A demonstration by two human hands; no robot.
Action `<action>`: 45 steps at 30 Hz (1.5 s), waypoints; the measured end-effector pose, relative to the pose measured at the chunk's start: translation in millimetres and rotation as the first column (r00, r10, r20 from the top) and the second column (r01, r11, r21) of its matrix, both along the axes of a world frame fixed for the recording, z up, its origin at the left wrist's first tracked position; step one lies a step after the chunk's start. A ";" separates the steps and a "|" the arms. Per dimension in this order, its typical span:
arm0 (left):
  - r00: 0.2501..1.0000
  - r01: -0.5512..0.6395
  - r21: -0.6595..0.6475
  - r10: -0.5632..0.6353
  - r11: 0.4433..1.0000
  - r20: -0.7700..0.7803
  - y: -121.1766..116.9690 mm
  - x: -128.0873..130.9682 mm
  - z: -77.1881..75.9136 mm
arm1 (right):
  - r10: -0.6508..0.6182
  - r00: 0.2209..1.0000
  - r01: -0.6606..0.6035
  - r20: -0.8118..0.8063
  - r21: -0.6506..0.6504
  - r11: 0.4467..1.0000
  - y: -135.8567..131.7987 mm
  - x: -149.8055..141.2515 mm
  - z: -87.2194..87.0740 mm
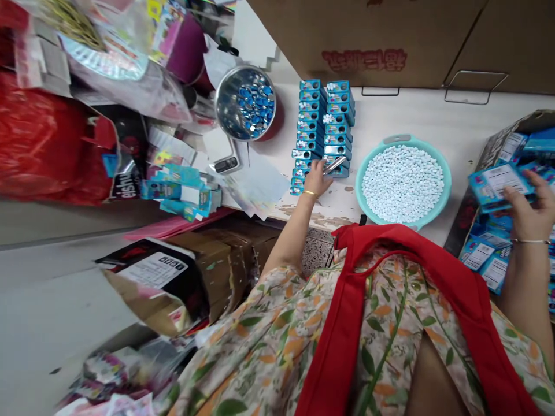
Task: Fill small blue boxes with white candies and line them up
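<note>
My left hand (318,179) is closed around a slim, shiny metal tool (335,165), whose exact kind I cannot make out. It is at the near end of two rows of small blue boxes (310,127) standing on the table. Many of these boxes have a round hole in the top, and white pieces show in some of them. On the far right, my right hand (535,202) grips a blue printed box (498,184) above a carton (466,211) holding more such boxes. Between my hands sits a turquoise basin (361,193) full of small white pellets (403,182).
A metal bowl (223,112) with blue caps stands left of the rows, near a digital device (226,164) and papers (255,185). Flattened blue boxes (186,190) and bags (39,138) crowd the left. Large brown cartons (411,34) line the back.
</note>
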State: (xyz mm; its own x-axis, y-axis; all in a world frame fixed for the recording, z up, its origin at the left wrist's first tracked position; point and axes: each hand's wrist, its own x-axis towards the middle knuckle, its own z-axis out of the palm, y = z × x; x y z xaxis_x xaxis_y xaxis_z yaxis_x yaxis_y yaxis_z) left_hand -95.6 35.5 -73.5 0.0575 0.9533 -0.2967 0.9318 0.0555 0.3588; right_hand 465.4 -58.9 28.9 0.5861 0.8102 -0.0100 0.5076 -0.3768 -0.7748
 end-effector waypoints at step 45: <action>0.609 0.785 -0.031 -0.761 0.619 0.223 5.1 167.2 138.8 | 0.544 0.839 -0.544 0.020 -0.006 0.839 -21.5 -141.7 -67.5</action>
